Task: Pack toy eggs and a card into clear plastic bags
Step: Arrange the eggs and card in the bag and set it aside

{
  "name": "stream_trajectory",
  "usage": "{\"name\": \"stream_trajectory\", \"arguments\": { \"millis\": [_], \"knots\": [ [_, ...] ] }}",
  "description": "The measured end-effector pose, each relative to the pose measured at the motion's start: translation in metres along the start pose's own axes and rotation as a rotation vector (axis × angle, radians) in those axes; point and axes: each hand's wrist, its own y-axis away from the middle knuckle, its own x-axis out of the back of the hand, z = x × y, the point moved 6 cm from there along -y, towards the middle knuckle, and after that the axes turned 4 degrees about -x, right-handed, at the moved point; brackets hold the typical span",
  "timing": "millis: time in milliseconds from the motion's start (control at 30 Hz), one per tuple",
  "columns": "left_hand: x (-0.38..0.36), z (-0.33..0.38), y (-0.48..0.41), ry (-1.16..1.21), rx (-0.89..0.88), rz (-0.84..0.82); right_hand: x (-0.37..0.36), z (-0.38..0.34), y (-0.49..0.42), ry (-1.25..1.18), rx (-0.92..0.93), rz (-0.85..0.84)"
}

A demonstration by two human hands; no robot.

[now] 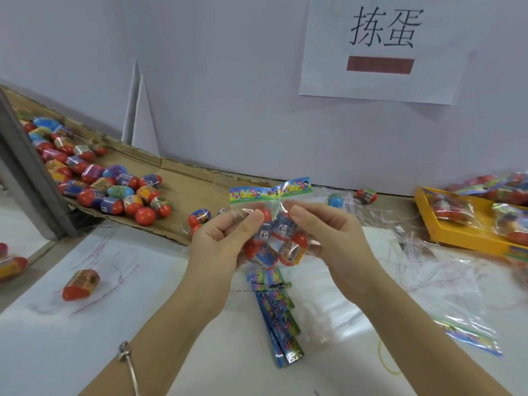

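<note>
A clear plastic bag (pixel 274 241) with several red toy eggs inside and a colourful card (pixel 270 192) at its top is held up over the table's middle. My left hand (pixel 225 241) pinches the bag's left side near the top. My right hand (pixel 323 235) pinches its right side. Below the bag, a stack of colourful cards (pixel 278 315) lies on the white table. Loose toy eggs (pixel 114 184) are heaped on a flat cardboard sheet (pixel 183 178) at the left.
A yellow tray (pixel 428 224) at the right holds filled bags. Empty clear bags (pixel 445 307) are spread at the right. One egg (pixel 81 284) lies alone at the left, two more (pixel 351 197) by the wall. A grey metal post (pixel 31 178) stands far left.
</note>
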Motion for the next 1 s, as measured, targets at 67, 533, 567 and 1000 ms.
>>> {"name": "stream_trajectory", "arguments": {
  "millis": [67, 533, 567, 1000],
  "knots": [
    [0.002, 0.001, -0.001, 0.037, -0.009, 0.035, -0.004, 0.004, 0.000, -0.001, -0.058, -0.048],
    [0.002, -0.019, -0.005, 0.024, 0.136, -0.009, 0.015, 0.008, -0.008, -0.203, -0.023, 0.044],
    [0.003, -0.017, -0.005, 0.036, 0.113, 0.001, 0.014, 0.009, -0.008, -0.211, -0.028, 0.031],
    [0.014, -0.009, -0.006, -0.147, -0.099, 0.163, 0.016, 0.012, -0.012, -0.174, -0.031, 0.023]
  ]
}}
